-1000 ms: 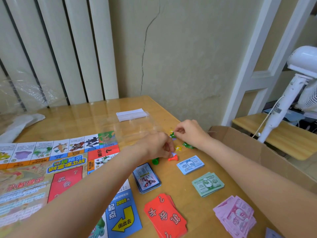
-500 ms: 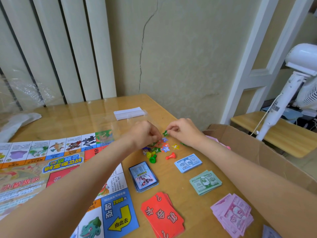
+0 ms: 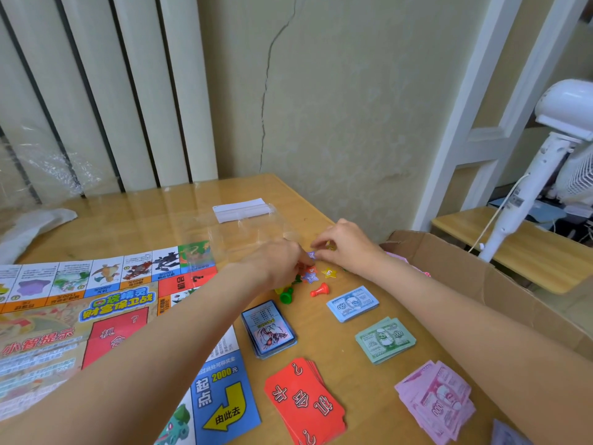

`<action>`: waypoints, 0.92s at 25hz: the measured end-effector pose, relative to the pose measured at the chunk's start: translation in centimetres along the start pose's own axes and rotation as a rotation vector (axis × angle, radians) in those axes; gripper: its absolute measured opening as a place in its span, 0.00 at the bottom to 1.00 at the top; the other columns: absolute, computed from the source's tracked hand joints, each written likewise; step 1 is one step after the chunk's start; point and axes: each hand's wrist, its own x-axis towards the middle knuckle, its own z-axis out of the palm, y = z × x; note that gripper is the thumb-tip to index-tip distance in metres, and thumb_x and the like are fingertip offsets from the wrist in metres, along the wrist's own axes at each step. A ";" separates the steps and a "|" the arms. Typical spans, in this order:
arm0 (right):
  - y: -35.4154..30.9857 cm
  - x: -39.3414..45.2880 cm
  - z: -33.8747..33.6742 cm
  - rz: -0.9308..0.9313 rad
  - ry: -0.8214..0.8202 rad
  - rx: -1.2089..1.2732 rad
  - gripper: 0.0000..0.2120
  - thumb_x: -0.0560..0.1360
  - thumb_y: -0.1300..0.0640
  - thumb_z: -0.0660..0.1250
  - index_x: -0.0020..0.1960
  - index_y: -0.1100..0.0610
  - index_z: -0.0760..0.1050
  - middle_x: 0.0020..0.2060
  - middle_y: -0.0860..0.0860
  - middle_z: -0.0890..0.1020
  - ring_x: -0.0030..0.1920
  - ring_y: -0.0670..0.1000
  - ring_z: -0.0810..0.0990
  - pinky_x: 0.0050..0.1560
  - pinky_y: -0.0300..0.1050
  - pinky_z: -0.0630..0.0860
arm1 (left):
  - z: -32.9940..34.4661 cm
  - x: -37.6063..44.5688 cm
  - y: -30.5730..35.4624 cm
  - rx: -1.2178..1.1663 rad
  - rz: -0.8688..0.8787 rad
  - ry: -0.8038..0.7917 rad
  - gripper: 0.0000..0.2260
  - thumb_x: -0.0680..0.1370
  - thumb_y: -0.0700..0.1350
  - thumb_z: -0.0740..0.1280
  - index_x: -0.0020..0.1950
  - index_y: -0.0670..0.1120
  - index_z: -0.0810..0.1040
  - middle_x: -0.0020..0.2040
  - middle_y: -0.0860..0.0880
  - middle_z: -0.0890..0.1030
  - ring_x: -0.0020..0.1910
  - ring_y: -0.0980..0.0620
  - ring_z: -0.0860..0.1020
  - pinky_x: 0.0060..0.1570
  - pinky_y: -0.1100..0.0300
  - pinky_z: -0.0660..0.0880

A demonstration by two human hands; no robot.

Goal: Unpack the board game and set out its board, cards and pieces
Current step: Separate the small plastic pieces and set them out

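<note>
The paper game board point(image 3: 96, 316) lies unfolded at the left of the table. A small heap of pieces sits beyond its right edge: a yellow star point(image 3: 329, 273), a purple star point(image 3: 310, 277), a red pawn point(image 3: 320, 290) and a green pawn point(image 3: 286, 295). My right hand point(image 3: 346, 245) pinches a small purple star piece point(image 3: 312, 254) just above the heap. My left hand point(image 3: 276, 261) meets it from the left, fingers curled over the pieces; what they hold is hidden. An empty clear bag point(image 3: 244, 226) lies behind my hands.
Nearer me lie a blue card deck point(image 3: 269, 329), red cards point(image 3: 305, 399), and blue point(image 3: 353, 303), green point(image 3: 385, 340) and pink point(image 3: 436, 399) play money. An open cardboard box point(image 3: 481, 284) stands at the table's right edge. A white fan point(image 3: 545, 155) stands beyond it.
More small pieces now lie in the heap by the pawns. Both hands have moved slightly back, and their fingertips meet on a purple star piece.
</note>
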 end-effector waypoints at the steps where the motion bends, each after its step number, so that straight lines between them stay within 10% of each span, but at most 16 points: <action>1: 0.3 -0.2 -0.6 -0.008 0.024 0.019 0.10 0.73 0.54 0.69 0.54 0.53 0.81 0.49 0.51 0.78 0.47 0.47 0.70 0.50 0.34 0.65 | 0.0 0.0 -0.1 -0.005 0.003 -0.006 0.18 0.79 0.41 0.59 0.67 0.53 0.73 0.66 0.49 0.75 0.66 0.48 0.71 0.63 0.57 0.69; 13: 0.6 -2.3 -1.8 -0.114 -0.180 0.072 0.04 0.70 0.60 0.73 0.44 0.59 0.83 0.33 0.39 0.74 0.33 0.39 0.70 0.36 0.24 0.66 | -0.4 -1.5 -1.0 -0.046 0.055 0.002 0.20 0.77 0.38 0.59 0.61 0.58 0.78 0.63 0.53 0.78 0.68 0.50 0.66 0.66 0.54 0.64; 23: 1.0 -0.2 -0.1 0.151 -0.053 0.250 0.06 0.67 0.58 0.75 0.43 0.57 0.82 0.41 0.50 0.80 0.46 0.45 0.72 0.35 0.26 0.64 | -0.3 -1.3 -0.5 -0.052 0.017 -0.010 0.21 0.76 0.35 0.58 0.61 0.55 0.79 0.62 0.51 0.78 0.67 0.49 0.68 0.64 0.55 0.67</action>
